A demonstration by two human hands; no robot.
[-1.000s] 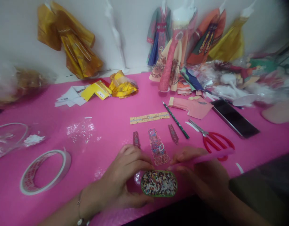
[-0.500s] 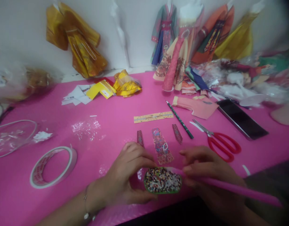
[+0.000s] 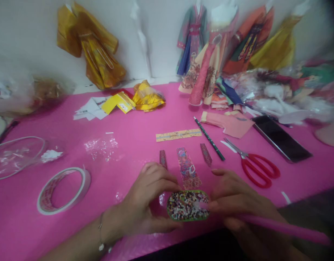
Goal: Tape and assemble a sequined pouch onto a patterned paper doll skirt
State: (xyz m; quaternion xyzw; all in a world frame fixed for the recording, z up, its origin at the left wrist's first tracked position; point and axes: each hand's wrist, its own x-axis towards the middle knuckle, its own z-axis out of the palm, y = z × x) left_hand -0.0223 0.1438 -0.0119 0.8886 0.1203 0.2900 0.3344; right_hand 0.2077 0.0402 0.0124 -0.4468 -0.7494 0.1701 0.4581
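Note:
My left hand [image 3: 145, 203] is closed round a small green tray of tiny mixed-colour beads [image 3: 187, 206] at the near edge of the pink table [image 3: 134, 145]. My right hand [image 3: 237, 203] pinches a long pink stick [image 3: 281, 226]; its tip rests on the beads and its far end points off to the lower right. Just beyond the tray lie a patterned paper strip [image 3: 188, 168] and two small dark red pieces [image 3: 163, 159], [image 3: 206, 154], with a yellow patterned band [image 3: 178, 135] behind them.
Red scissors [image 3: 255, 165], a dark pencil [image 3: 209, 139], a pink paper garment [image 3: 229, 124] and a phone [image 3: 281, 137] lie to the right. A tape roll [image 3: 64, 189] and clear plastic dish [image 3: 16, 156] sit left. Paper-dressed dolls [image 3: 207, 54] stand along the wall.
The pink stick swung from lying across above my right hand to pointing down-right, and its tip now touches the beads. My left hand kept hold of the tray.

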